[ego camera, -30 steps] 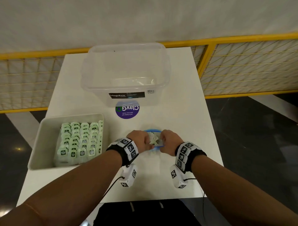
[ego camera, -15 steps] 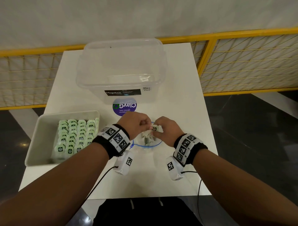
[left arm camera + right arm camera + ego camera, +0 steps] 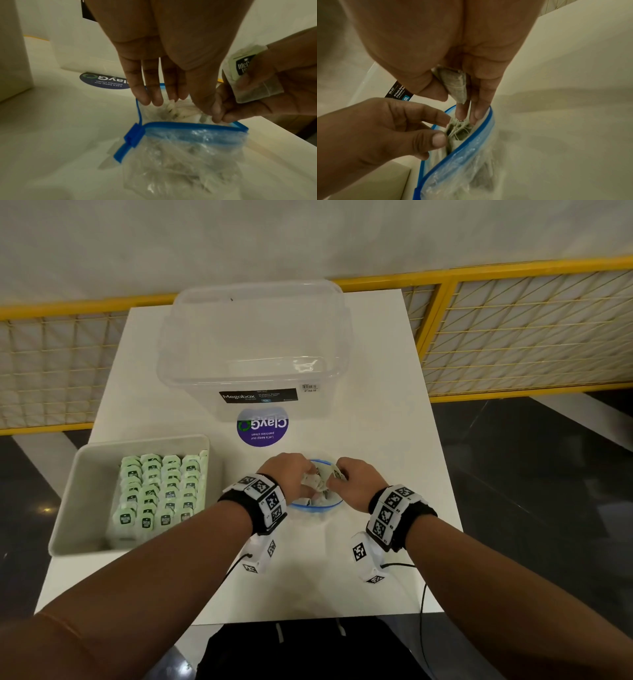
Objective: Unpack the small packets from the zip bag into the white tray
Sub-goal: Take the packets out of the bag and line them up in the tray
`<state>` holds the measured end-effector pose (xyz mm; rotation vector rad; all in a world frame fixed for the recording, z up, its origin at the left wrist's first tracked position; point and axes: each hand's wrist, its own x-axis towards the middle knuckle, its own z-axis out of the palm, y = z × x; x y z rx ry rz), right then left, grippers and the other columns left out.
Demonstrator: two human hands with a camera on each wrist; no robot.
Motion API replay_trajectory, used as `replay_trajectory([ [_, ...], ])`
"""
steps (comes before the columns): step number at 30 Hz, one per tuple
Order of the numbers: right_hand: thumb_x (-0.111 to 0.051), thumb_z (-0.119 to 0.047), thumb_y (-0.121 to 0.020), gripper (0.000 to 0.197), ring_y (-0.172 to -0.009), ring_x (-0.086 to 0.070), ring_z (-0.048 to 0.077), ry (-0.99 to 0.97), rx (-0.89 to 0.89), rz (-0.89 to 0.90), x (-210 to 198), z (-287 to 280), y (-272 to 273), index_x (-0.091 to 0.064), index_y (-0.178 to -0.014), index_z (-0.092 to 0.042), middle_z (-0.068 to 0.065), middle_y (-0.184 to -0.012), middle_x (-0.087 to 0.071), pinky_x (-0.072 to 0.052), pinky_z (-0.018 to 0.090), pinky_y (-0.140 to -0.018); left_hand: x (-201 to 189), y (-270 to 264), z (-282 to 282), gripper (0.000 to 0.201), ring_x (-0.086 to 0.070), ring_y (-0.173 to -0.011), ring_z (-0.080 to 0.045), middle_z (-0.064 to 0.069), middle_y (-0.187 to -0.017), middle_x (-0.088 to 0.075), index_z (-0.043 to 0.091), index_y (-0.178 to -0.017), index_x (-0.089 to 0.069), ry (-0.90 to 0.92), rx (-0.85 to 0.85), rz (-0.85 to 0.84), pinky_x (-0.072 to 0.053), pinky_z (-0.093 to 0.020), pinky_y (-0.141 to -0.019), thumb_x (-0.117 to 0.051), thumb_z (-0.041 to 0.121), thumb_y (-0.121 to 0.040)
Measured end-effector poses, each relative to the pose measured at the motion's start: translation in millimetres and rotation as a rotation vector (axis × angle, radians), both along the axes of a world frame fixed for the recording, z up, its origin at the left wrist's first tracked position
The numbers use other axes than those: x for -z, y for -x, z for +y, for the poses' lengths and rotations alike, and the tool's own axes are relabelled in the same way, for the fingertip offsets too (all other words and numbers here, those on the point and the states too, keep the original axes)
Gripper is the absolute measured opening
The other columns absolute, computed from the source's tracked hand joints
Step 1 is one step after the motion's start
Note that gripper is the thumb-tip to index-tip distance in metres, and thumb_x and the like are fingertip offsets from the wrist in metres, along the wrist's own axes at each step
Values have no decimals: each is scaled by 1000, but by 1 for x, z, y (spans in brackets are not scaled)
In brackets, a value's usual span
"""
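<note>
A clear plastic storage box (image 3: 253,344) stands at the table's (image 3: 387,440) far end, a round purple sticker (image 3: 262,430) just before it.

clear box (image 3: 253,344) blocks far side, tray (image 3: 65,508) left, table (image 3: 394,440) right open

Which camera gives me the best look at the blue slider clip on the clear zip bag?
The left wrist view: the blue plastic slider clip sits sharp and unobstructed at the end of the clear zip bag's open blue track. The right wrist view catches only a cropped blue end at the bottom edge. The head view shows the track, but no clip is distinguishable.
</note>
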<state>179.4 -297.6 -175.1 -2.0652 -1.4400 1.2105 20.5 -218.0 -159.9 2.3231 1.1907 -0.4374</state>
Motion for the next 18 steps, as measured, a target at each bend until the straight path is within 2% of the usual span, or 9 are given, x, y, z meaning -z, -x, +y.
replay_trajectory([
  [3, -57, -27, -88, 20, -63, -44, 20, 18, -20, -7, 1, 1, 2, -50, -78, -11, 1, -70, -50, -34, 29, -54, 4, 0, -2, 41, -62, -95, -21, -1, -106, -67, 18, -105, -70, -19, -55, 7, -51, -35, -86, -71, 49, -78],
  [6, -56, -27, -88, 20, -63, -45, 19, 27, -34, -12, 1, 0, 4, -48, -76, -13, 0, -70, -51, -35, 28, -54, 3, 0, -3, 33, -64, -91, -22, -2, -100, -70, 18, -100, -73, -22, -54, 6, -52, -36, -84, -64, 47, -84],
  [10, -56, -25, -89, 20, -63, -44, 19, 17, 4, 5, 1, 1, 7, -45, -75, -16, 0, -71, -52, -35, 27, -53, -5, 4, 0, 22, -64, -88, -22, -2, -97, -71, 19, -94, -74, -54, -6, -34, -52, -35, -82, -57, 33, -90],
  [13, -48, -16, -87, 12, -64, -50, 26, -3, 22, 103, 0, 4, 9, -39, -81, -20, 9, -79, -64, -43, 34, -58, -14, 9, 1, 17, -62, -82, -20, -2, -93, -69, 16, -93, -72, -70, -17, -170, -51, -35, -79, -57, 25, -91],
  [15, -41, -11, -91, 10, -58, -46, 23, -22, 16, 143, -8, 6, 9, -41, -94, -20, 13, -78, -62, -42, 33, -57, -23, 16, 6, 12, -57, -74, -13, 3, -87, -65, 15, -90, -70, -73, -46, -305, -49, -27, -76, -60, 21, -91],
  [17, -42, -10, -94, 16, -53, -40, 15, -59, 12, 171, -16, 11, 12, -45, -107, -20, 3, -67, -50, -37, 27, -53, -37, 24, 11, 9, -52, -67, -4, 9, -80, -61, 14, -89, -69, -66, -76, -402, -40, -8, -68, -62, 19, -91],
  [18, -45, -12, -93, 20, -53, -41, 10, -96, 1, 181, -23, 14, 14, -48, -112, -20, -5, -66, -47, -36, 23, -54, -44, 28, 14, 8, -52, -65, -1, 11, -78, -60, 14, -89, -68, -61, -89, -434, -37, -4, -66, -63, 20, -91],
])
